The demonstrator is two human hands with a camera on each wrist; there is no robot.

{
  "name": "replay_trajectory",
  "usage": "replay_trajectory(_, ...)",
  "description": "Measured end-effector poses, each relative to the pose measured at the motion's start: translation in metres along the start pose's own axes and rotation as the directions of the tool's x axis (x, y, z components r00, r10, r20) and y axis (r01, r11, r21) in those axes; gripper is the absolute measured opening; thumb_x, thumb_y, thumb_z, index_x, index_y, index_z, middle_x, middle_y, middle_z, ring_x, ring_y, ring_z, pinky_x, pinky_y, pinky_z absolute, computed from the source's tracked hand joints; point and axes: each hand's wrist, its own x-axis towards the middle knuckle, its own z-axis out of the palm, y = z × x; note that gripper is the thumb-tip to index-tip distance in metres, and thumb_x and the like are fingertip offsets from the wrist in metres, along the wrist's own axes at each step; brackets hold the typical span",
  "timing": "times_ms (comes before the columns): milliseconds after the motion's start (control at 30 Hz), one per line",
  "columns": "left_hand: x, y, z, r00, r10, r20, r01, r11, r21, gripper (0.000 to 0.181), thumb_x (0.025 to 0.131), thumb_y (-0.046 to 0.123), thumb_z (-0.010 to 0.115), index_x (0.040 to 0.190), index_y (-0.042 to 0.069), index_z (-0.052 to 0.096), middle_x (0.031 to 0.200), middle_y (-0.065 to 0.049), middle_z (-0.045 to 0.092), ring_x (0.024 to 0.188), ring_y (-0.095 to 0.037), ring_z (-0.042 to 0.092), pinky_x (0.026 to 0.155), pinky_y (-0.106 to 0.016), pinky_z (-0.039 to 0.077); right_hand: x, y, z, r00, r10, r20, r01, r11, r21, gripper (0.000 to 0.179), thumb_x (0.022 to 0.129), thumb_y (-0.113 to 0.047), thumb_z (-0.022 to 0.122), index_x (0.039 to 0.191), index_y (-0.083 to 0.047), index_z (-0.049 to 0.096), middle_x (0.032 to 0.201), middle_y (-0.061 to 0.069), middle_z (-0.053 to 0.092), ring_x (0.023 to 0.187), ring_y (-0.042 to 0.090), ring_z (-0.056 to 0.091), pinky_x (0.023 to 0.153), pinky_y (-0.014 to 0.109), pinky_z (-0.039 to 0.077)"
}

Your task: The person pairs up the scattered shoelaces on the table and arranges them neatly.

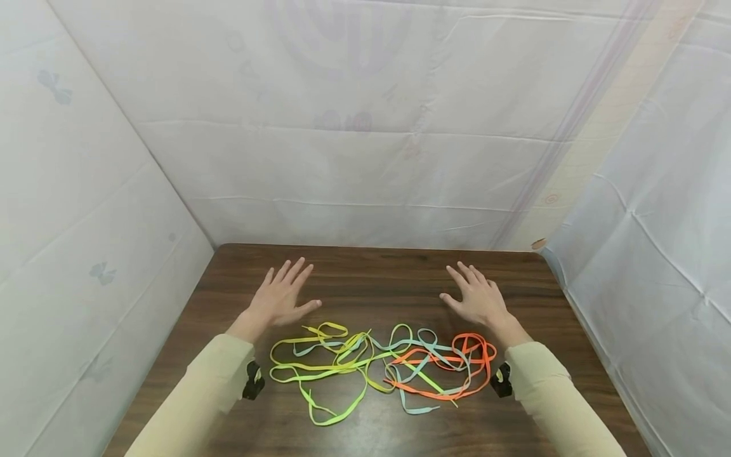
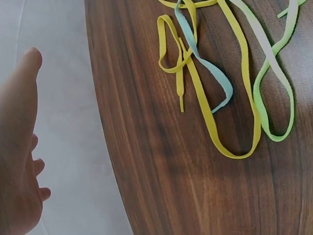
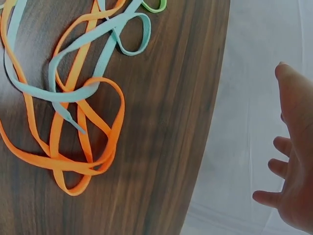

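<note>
Four colours of flat shoelace lie loosely tangled on the brown wooden table. A yellow shoelace and a lime-green shoelace loop out toward the left. Over on the right, an orange shoelace crosses a light blue shoelace, whose other end reaches in among the yellow loops. My left hand is held palm down beyond the left end of the tangle, fingers straight and thumb spread, holding nothing. Mirroring it past the right end, my right hand has its fingers extended and is also without anything in its grasp.
The dark wood-grain table has rounded far corners. White sheeting hangs behind it as a back wall, with more as a left wall and a right wall. Black wrist cameras sit at both cuffs.
</note>
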Motion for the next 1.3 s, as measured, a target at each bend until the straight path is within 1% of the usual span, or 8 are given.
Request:
replay_trajectory(133, -0.002, -0.002, 0.007, 1.0, 0.015, -0.023, -0.016, 1.0, -0.022, 0.082, 0.085, 0.062, 0.047, 0.146, 0.013, 0.023, 0.153, -0.011, 0.014, 0.139, -0.037, 0.016, 0.108, -0.058, 0.014, -0.001, -0.002, 0.007, 1.0, -0.013, -0.013, 0.013, 1.0, 0.011, 0.067, 0.089, -0.051, 0.049, 0.144, -0.017, 0.03, 0.148, 0.014, 0.028, 0.132, 0.039, 0.028, 0.093, 0.064, 0.031)
replay_trajectory(333, -0.002, -0.002, 0.023, 0.998, 0.041, -0.048, -0.043, 0.999, -0.024, 0.081, 0.084, 0.06, 0.051, 0.145, 0.013, 0.027, 0.152, -0.012, 0.018, 0.137, -0.037, 0.022, 0.106, -0.057, 0.019, -0.003, -0.01, 0.016, 0.999, -0.028, -0.029, 0.029, 1.0, 0.009, 0.064, 0.089, -0.048, 0.051, 0.142, -0.016, 0.036, 0.143, 0.014, 0.036, 0.126, 0.039, 0.038, 0.089, 0.06, 0.038)
replay_trajectory(500, -0.002, 0.001, 0.035, 0.997, 0.046, -0.055, -0.048, 0.998, -0.036, 0.08, 0.082, 0.056, 0.057, 0.143, 0.011, 0.031, 0.151, -0.013, 0.023, 0.134, -0.038, 0.028, 0.105, -0.057, 0.022, -0.003, -0.019, 0.026, 0.999, -0.044, -0.026, 0.044, 0.999, 0.009, 0.061, 0.089, -0.047, 0.052, 0.14, -0.016, 0.039, 0.14, 0.015, 0.04, 0.122, 0.039, 0.042, 0.088, 0.058, 0.04)
replay_trajectory(733, -0.002, 0.005, 0.049, 0.996, 0.051, -0.075, -0.054, 0.998, -0.039, 0.075, 0.082, 0.05, 0.061, 0.14, 0.009, 0.037, 0.145, -0.015, 0.033, 0.127, -0.037, 0.038, 0.101, -0.055, 0.03, -0.003, -0.032, 0.038, 0.997, -0.071, -0.03, 0.071, 0.997, 0.013, 0.057, 0.088, -0.044, 0.055, 0.137, -0.016, 0.044, 0.134, 0.014, 0.047, 0.117, 0.036, 0.047, 0.085, 0.056, 0.043)
replay_trajectory(833, -0.001, 0.007, 0.056, 0.996, 0.046, -0.081, -0.049, 0.998, -0.043, 0.072, 0.081, 0.045, 0.065, 0.137, 0.008, 0.04, 0.141, -0.015, 0.039, 0.124, -0.036, 0.042, 0.098, -0.055, 0.033, -0.004, -0.038, 0.044, 0.996, -0.083, -0.017, 0.083, 0.996, 0.015, 0.055, 0.088, -0.043, 0.057, 0.135, -0.016, 0.046, 0.131, 0.012, 0.05, 0.116, 0.035, 0.049, 0.085, 0.056, 0.043)
replay_trajectory(1000, 0.002, 0.011, 0.068, 0.996, 0.029, -0.085, -0.033, 0.999, -0.039, 0.066, 0.08, 0.042, 0.067, 0.133, 0.009, 0.045, 0.133, -0.014, 0.046, 0.117, -0.033, 0.047, 0.094, -0.053, 0.038, -0.003, -0.047, 0.053, 0.995, -0.102, -0.007, 0.102, 0.995, 0.006, 0.051, 0.088, -0.043, 0.057, 0.133, -0.018, 0.049, 0.124, 0.01, 0.054, 0.111, 0.032, 0.052, 0.084, 0.052, 0.045)
replay_trajectory(1167, 0.004, 0.017, 0.081, 0.996, -0.003, -0.092, -0.003, 0.998, -0.061, 0.057, 0.08, 0.037, 0.069, 0.127, 0.009, 0.052, 0.122, -0.012, 0.052, 0.107, -0.031, 0.053, 0.088, -0.05, 0.043, -0.002, -0.057, 0.061, 0.994, -0.108, -0.002, 0.108, 0.994, 0.0, 0.048, 0.087, -0.043, 0.058, 0.129, -0.019, 0.052, 0.119, 0.007, 0.057, 0.107, 0.028, 0.055, 0.081, 0.049, 0.047)
replay_trajectory(1300, 0.006, 0.02, 0.09, 0.996, -0.026, -0.08, 0.021, 0.998, -0.064, 0.049, 0.08, 0.035, 0.069, 0.12, 0.008, 0.057, 0.113, -0.01, 0.056, 0.099, -0.029, 0.056, 0.084, -0.049, 0.046, -0.002, -0.067, 0.067, 0.993, -0.118, -0.01, 0.118, 0.993, 0.008, 0.045, 0.086, -0.039, 0.061, 0.126, -0.019, 0.055, 0.114, 0.006, 0.059, 0.103, 0.027, 0.057, 0.079, 0.048, 0.048)
